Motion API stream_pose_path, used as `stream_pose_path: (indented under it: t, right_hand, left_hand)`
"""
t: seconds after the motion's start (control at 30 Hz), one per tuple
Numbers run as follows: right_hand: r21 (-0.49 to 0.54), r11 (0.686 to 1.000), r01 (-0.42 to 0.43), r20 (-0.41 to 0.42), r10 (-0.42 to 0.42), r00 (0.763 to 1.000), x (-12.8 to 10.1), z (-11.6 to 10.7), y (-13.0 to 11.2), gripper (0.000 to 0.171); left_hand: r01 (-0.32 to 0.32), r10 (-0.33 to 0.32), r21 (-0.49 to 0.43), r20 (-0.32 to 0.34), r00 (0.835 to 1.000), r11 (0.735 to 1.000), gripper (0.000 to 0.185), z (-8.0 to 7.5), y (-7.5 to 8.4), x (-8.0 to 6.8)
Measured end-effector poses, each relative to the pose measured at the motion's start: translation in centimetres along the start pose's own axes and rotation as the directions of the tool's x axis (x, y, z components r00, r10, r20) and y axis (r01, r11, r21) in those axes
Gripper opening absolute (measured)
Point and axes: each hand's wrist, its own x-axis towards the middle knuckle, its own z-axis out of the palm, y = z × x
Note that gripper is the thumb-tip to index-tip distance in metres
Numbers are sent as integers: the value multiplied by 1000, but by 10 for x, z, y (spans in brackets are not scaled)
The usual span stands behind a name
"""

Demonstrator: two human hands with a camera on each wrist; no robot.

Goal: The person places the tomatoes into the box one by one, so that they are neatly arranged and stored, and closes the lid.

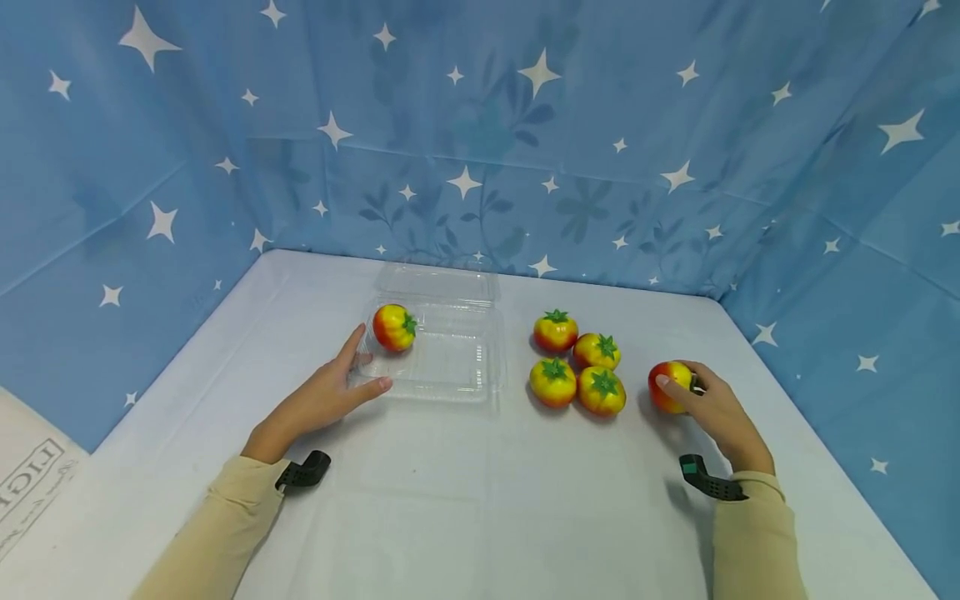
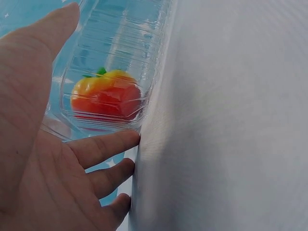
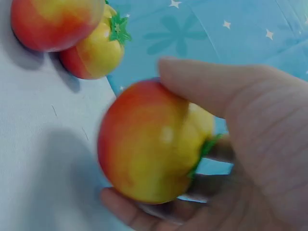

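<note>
My right hand (image 1: 716, 414) grips a red-and-yellow toy tomato (image 3: 151, 144) between thumb and fingers, its green leaf top turned toward the palm. Over at the left, my left hand (image 1: 324, 394) rests beside a clear plastic clamshell box (image 1: 435, 388), thumb and fingers spread at its near left corner. In the left wrist view the fingertips (image 2: 127, 138) lie right at the box's edge. One toy tomato (image 1: 393, 327) lies on its side in the box's left end, its leaves pointing right. The box's lid (image 1: 435, 283) is folded back, away from me.
Several more toy tomatoes (image 1: 555, 382) stand grouped between the box and my right hand, leaves up. A white cloth (image 1: 450, 517) covers the table. Blue curtains with white stars (image 1: 480, 125) enclose the back and sides. Printed cardboard (image 1: 33, 475) shows at the left edge.
</note>
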Motion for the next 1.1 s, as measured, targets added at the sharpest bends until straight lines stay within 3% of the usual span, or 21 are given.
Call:
stream_pose_path:
  t: [0.23,0.4,0.73,1.1]
  right_hand:
    - [65,996,56,-192,-43,980,1,1,-20,85]
    - [82,983,161,-252,-136,958,1,4,-46,80]
    - [176,930,324,-225,-282,933,18,34,-127,75]
    - [308,871,381,-154,-350,924,41,90,-194,73]
  left_hand:
    - [-6,6,-6,-1,1000,1000,110,-2,1,1]
    - [-6,6,-20,-2,1000,1000,110,0,-1,2]
    - [24,-24,0,-6,1000,1000,111,-1,-3,-1]
    - [20,-20,-12,-6,1000,1000,111,3,-4,0]
